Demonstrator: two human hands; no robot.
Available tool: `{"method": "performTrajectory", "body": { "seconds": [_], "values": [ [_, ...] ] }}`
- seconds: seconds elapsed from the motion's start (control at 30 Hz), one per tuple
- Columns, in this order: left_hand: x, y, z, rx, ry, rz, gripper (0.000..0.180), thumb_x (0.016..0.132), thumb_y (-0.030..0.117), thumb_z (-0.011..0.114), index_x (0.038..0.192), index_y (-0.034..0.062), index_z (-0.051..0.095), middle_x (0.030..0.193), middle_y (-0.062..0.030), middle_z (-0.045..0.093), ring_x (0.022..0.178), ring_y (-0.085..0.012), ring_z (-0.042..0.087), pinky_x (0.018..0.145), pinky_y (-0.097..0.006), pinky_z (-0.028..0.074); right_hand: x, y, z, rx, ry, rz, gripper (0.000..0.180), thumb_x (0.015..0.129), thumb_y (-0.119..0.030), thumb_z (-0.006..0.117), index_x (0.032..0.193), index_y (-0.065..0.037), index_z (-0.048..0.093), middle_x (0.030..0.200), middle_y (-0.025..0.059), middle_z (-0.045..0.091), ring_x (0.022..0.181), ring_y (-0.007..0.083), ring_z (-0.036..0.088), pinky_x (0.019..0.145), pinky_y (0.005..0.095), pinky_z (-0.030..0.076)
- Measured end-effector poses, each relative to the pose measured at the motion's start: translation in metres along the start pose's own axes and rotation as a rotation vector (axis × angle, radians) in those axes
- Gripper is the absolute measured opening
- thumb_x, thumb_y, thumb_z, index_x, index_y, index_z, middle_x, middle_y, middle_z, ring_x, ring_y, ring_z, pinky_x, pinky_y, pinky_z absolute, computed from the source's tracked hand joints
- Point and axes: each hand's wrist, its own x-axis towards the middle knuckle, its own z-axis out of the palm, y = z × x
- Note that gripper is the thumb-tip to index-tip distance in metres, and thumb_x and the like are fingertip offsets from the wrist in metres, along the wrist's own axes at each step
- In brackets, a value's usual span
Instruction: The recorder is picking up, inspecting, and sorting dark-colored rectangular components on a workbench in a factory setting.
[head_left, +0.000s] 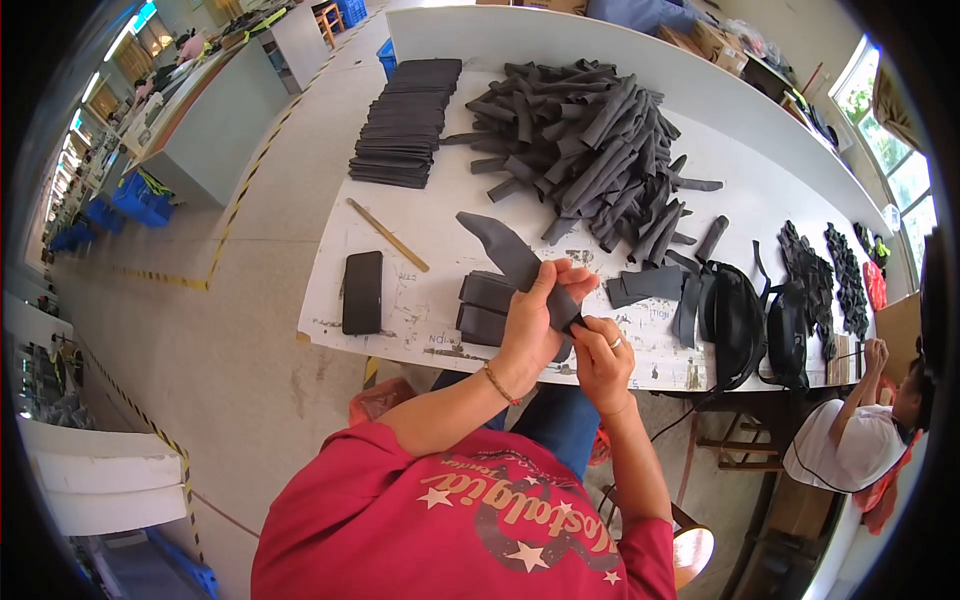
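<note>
A dark grey fabric strip (506, 252) slants over the near edge of the white table, its free end bent up to the left. My left hand (532, 325) is closed around its middle, the thumb lying on top. At its lower end, my right hand (603, 362) pinches the strip between thumb and fingers. Just behind my left hand lies a small stack of flat dark pieces (484, 300). A few more flat dark pieces (643, 286) are on the table beyond my right hand.
Farther back are a large heap of rolled dark pieces (590, 140) and a neat stack of flat ones (408, 125). A wooden stick (388, 235) and a black phone (362, 292) lie at left. Black bags (737, 325) stand at right, near a seated person (850, 440).
</note>
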Motion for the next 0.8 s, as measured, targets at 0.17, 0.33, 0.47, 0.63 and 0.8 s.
{"method": "performTrajectory", "body": {
  "seconds": [0.17,0.33,0.47,0.63,0.8],
  "values": [
    [-0.010,-0.004,0.002,-0.045,-0.071,-0.034,0.031,0.100,0.032,0.055,0.107,0.0015,0.059,0.102,-0.0130,0.068,0.114,-0.0309,0.061,0.101,-0.041,0.046,0.006,0.000,0.002,0.024,-0.024,-0.011,0.020,0.069,0.013,0.068,0.083,0.000,0.061,0.087,0.0128,0.063,0.070,0.0291,0.062,0.059,0.0355,0.049],
    [-0.017,-0.002,0.004,-0.040,-0.061,-0.086,0.031,0.101,0.035,0.050,0.105,0.0052,0.056,0.099,-0.0078,0.069,0.132,-0.0253,0.048,0.108,-0.042,0.039,0.010,0.000,0.004,0.035,-0.031,-0.045,0.020,0.069,0.013,0.067,0.081,0.000,0.060,0.087,0.0125,0.063,0.070,0.0297,0.062,0.059,0.0358,0.050],
    [-0.019,-0.005,-0.001,-0.053,-0.062,-0.058,0.030,0.102,0.034,0.049,0.106,0.0055,0.056,0.099,-0.0085,0.070,0.132,-0.0250,0.047,0.111,-0.038,0.036,0.012,0.001,0.009,0.005,-0.056,-0.075,0.019,0.070,0.010,0.069,0.083,-0.002,0.060,0.091,0.0123,0.063,0.075,0.0312,0.063,0.062,0.0387,0.052],
    [-0.017,-0.007,-0.009,-0.083,-0.102,-0.083,0.029,0.102,0.033,0.048,0.106,0.0058,0.056,0.110,-0.0122,0.068,0.129,-0.0248,0.050,0.111,-0.036,0.035,0.016,-0.002,0.010,0.008,-0.098,-0.060,0.020,0.069,0.009,0.069,0.082,-0.002,0.060,0.090,0.0119,0.063,0.074,0.0308,0.063,0.063,0.0384,0.052],
    [-0.012,-0.003,-0.017,0.008,-0.116,-0.175,0.031,0.102,0.032,0.049,0.115,0.0040,0.056,0.116,-0.0134,0.066,0.124,-0.0251,0.054,0.106,-0.037,0.041,0.012,0.005,0.010,-0.018,-0.093,-0.079,0.020,0.069,0.008,0.070,0.084,-0.002,0.061,0.089,0.0114,0.062,0.073,0.0291,0.061,0.061,0.0380,0.051]
  ]
}}
